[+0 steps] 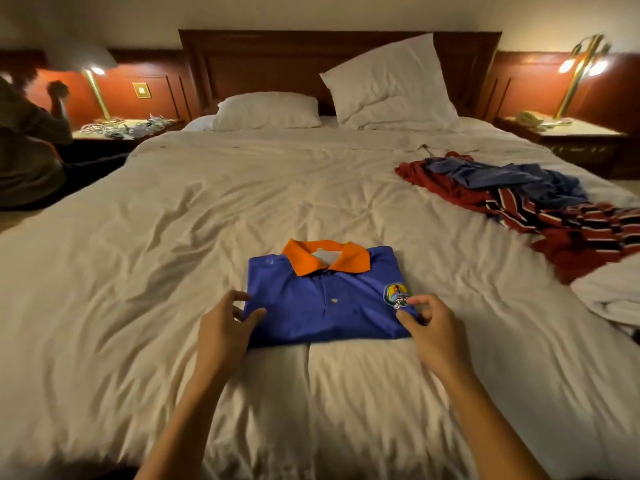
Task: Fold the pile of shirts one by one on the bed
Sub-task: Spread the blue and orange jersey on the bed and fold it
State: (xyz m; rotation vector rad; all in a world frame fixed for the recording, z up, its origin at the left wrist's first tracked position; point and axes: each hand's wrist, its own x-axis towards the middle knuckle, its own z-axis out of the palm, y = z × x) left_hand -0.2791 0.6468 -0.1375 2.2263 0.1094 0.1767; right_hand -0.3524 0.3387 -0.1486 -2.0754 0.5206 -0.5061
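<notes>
A folded blue polo shirt (pixel 325 299) with an orange collar lies face up on the white bed (pixel 173 220), near its front middle. My left hand (pixel 225 327) is at the shirt's left edge, thumb over the fabric and fingers loosely curled above it. At the shirt's lower right corner is my right hand (pixel 429 330), beside the chest badge, its fingers loosely curled with a gap between thumb and forefinger. Neither hand plainly grips the cloth. A pile of unfolded shirts (pixel 519 199), red, blue and striped, lies on the right side of the bed.
Two white pillows (pixel 391 84) lean at the wooden headboard. Nightstands with brass lamps (pixel 575 74) stand on both sides. Another person (pixel 27 140) is beside the bed at the far left. A white cloth (pixel 609 292) is bunched at the right edge.
</notes>
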